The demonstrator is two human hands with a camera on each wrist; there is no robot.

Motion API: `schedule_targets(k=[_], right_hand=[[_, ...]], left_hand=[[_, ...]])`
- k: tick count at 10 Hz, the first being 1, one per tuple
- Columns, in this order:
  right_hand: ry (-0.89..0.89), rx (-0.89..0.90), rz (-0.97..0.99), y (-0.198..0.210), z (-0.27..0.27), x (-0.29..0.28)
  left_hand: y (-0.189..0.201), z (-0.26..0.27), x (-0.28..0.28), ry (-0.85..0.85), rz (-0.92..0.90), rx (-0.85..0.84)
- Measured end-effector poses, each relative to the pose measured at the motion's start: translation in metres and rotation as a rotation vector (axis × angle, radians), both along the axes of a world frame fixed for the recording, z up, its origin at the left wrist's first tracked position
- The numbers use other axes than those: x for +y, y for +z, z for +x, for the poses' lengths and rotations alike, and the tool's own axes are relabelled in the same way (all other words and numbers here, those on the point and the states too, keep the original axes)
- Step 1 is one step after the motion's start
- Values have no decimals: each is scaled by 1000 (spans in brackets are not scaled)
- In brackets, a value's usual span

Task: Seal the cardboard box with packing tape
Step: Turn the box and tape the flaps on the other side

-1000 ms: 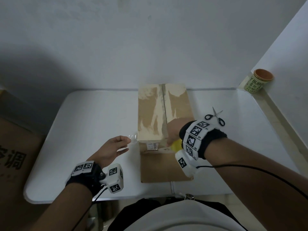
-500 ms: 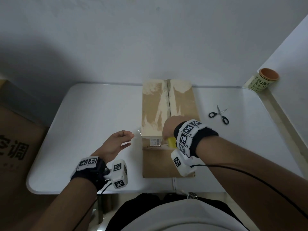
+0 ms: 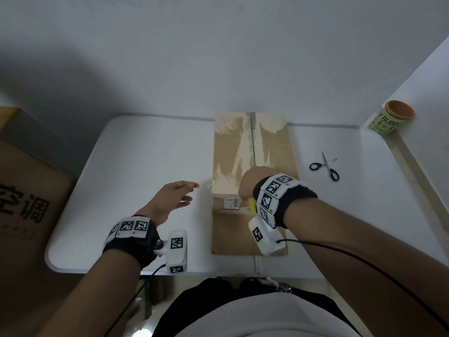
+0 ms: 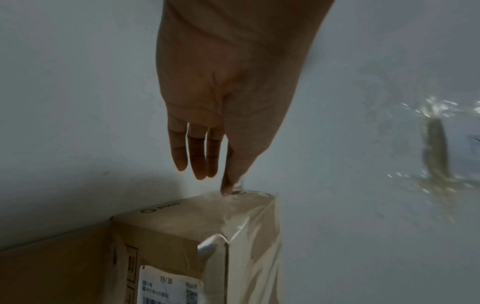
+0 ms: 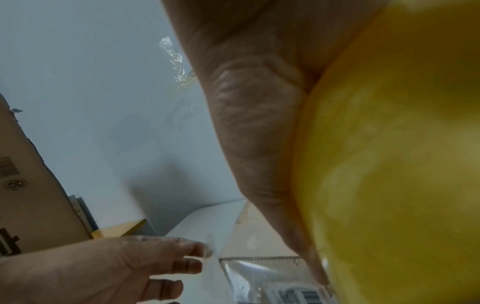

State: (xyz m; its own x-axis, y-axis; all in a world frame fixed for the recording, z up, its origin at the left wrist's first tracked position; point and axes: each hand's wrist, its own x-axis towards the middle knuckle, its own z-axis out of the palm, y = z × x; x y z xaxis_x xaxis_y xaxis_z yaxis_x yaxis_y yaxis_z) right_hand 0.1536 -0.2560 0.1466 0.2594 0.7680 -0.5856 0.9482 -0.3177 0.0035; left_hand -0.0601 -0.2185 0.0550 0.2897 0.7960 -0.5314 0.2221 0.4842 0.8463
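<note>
A long cardboard box [image 3: 228, 152] lies lengthwise on the white table [image 3: 145, 154], with shiny clear tape over its top seam. My right hand [image 3: 250, 183] rests on the box's near end and grips a yellow tape roll [image 3: 251, 205], which fills the right wrist view [image 5: 389, 164]. My left hand [image 3: 184, 193] hovers just left of the box's near corner. Its thumb and index finger pinch the end of a clear tape strip [image 4: 233, 193] at the top corner of the box [image 4: 166, 226], while the other fingers hang straight. The strip [image 5: 259, 265] runs across the near end toward the roll.
Black-handled scissors [image 3: 325, 166] lie right of the box. A green cup [image 3: 388, 120] stands on the ledge at far right. A flat cardboard sheet [image 3: 233, 234] lies under the box's near end. A large printed carton [image 3: 24, 203] stands beside the table's left edge.
My right hand with the yellow roll has shifted slightly left across the box's near end. My left hand keeps its pinch on the tape beside the corner.
</note>
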Motion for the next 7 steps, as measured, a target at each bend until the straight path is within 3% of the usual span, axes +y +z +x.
schedule_targets(k=[1, 2, 3, 4, 5, 7], right_hand=[[7, 1, -16, 2, -2, -2], [15, -16, -24, 15, -3, -3], [124, -84, -154, -5, -2, 15], [161, -130, -211, 2, -3, 11], [228, -107, -231, 20, -2, 1], [111, 149, -517, 42, 10, 0]], left_hand=[[11, 5, 9, 110, 271, 342], [35, 25, 11, -79, 830, 498], [44, 56, 5, -685, 925, 488], [36, 74, 5, -1003, 906, 674], [30, 85, 7, -1044, 936, 777], [29, 101, 11, -1155, 926, 951]])
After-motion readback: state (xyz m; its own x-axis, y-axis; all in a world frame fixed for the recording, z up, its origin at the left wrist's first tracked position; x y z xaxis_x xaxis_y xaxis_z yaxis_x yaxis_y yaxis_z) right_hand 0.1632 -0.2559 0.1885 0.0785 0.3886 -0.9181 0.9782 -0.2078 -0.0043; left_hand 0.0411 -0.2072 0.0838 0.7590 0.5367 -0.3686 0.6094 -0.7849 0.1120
